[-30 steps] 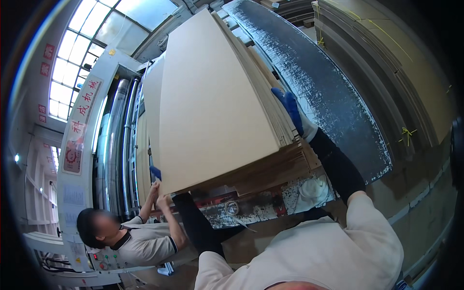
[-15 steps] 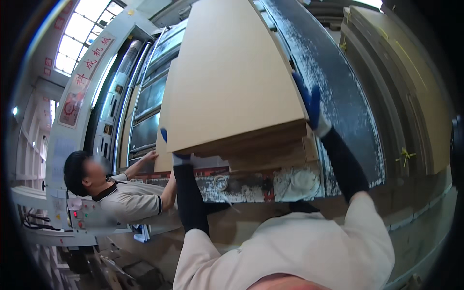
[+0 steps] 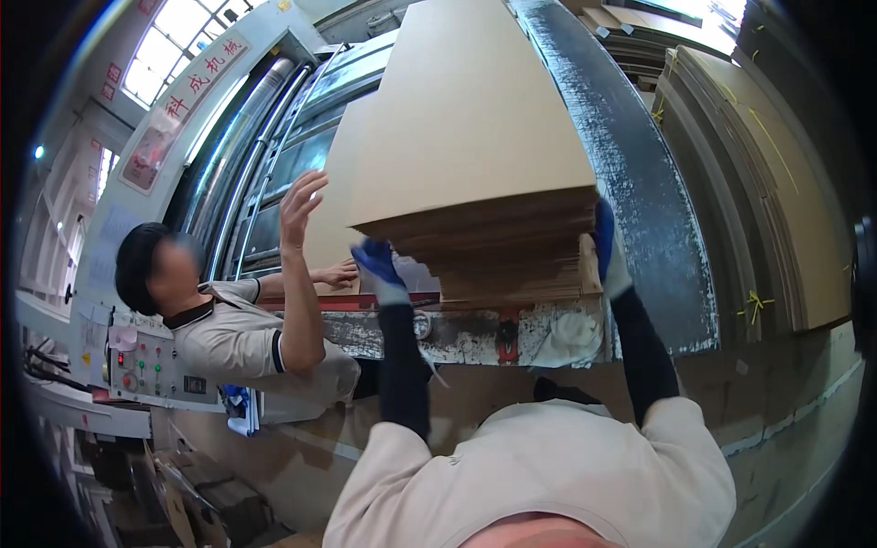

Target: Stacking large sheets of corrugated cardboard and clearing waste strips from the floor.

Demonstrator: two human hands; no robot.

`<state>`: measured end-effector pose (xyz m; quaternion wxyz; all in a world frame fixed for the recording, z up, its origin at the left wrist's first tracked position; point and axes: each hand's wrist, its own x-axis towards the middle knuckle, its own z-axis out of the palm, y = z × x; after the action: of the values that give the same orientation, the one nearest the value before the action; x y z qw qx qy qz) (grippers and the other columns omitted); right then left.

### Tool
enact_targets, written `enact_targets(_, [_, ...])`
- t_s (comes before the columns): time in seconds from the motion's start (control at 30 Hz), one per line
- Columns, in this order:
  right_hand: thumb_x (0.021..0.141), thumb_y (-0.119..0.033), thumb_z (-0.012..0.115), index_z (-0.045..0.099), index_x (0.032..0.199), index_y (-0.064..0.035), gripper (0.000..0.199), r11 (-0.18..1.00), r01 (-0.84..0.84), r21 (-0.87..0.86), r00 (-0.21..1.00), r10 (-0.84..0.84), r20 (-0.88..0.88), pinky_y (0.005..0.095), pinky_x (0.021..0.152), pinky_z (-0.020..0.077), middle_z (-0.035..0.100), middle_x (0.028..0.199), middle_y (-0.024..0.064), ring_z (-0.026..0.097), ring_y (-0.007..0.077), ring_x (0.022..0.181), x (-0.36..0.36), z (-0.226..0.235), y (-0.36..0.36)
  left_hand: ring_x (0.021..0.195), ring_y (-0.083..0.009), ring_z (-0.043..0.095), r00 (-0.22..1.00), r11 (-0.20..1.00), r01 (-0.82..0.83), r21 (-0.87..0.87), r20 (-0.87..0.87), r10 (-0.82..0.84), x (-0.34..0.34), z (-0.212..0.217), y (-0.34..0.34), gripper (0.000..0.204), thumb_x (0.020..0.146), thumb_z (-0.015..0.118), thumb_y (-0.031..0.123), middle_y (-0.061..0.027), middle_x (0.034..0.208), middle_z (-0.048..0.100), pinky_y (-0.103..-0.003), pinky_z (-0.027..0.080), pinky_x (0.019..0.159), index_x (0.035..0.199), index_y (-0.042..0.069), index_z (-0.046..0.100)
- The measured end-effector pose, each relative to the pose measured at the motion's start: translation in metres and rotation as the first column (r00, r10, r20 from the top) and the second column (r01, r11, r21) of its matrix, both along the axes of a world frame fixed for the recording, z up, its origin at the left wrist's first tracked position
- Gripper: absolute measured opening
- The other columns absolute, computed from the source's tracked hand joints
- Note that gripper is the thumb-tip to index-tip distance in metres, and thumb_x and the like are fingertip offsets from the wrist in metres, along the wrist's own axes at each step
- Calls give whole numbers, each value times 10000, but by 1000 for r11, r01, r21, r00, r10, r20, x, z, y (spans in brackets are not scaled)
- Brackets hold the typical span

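Cardboard sheet stack (image 3: pixel 475 119) lies between the two hands, running away from them; long top sheet flat, ragged layers showing at the near end.

Left hand (image 3: pixel 376 262), blue-gloved: half open, fingers loosely spread just below the stack's near-left corner, nothing seen in it. Contact with the sheets: can't tell. Right hand (image 3: pixel 607 239), also gloved: up against the near-right corner, edge-on and blurred, so can't tell if it grips or only presses flat.

Step in hand, my read: steadying/squaring the pile from both sides. Next move would call for even pressure at both corners, left palm brought onto the edge, since the lower layers look stepped and could slide.

Left of the left hand: co-worker's raised hand (image 3: pixel 301 210), empty, and co-worker's lower hand (image 3: pixel 336 274) at the lower cardboard sheet (image 3: pixel 333 215). Roller machine (image 3: pixel 228 160) beyond.

Containers: no box or bin around the stack; sheets lie loose. Right of the right hand: worn steel counter (image 3: pixel 639 183), then cardboard bundle (image 3: pixel 731 173) held only by yellow ties (image 3: pixel 755 301). White cloth bundle (image 3: pixel 571 340) just nearer than the right hand.
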<state>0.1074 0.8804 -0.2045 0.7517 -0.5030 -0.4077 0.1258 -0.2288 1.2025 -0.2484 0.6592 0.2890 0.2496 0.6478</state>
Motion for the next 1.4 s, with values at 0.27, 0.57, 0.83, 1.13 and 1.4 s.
enact_targets(0.27, [1035,-300,478,582,1232,13,384,760,107,-642,657,-538,-528,336,845,532,648,1086,92,643,191,927,-176,-215,-328,753,-214,686,707,833,95,-545,-552,-442,-144,-165,-350,334,990,557,319,-115,864,686,-354,574,664,1095,7,614])
enact_targets(0.57, [990,-280,539,635,1135,3,333,381,109,-918,940,-341,-29,313,709,513,674,898,83,651,162,787,-243,-211,-436,804,-254,697,597,711,321,-625,-450,-665,-173,-161,-403,402,986,558,379,-155,919,696,-384,589,729,1099,-1,627])
enact_targets(0.83, [976,-308,560,615,1210,14,401,422,135,-897,946,-324,-10,361,890,503,697,1110,191,675,286,1034,-238,-191,-461,764,-183,692,463,726,505,-466,-564,-684,-122,-130,-413,361,984,579,364,-100,883,710,-333,577,681,1056,23,673])
enact_targets(1.13, [986,-350,529,646,1160,-54,363,443,46,-895,807,-545,-228,286,602,483,650,819,50,632,125,706,-272,-241,-642,732,-189,675,139,468,593,-655,-490,-861,-96,-162,-556,366,974,577,361,-107,893,709,-315,535,631,1090,23,653])
enact_targets(1.4, [979,-373,547,653,1126,-47,373,462,93,-882,642,-705,-302,288,590,475,645,852,51,591,114,684,-284,-274,-784,788,-167,675,-262,352,787,-507,-790,-554,19,-123,-673,390,967,562,400,-104,924,718,-309,517,692,1069,42,677])
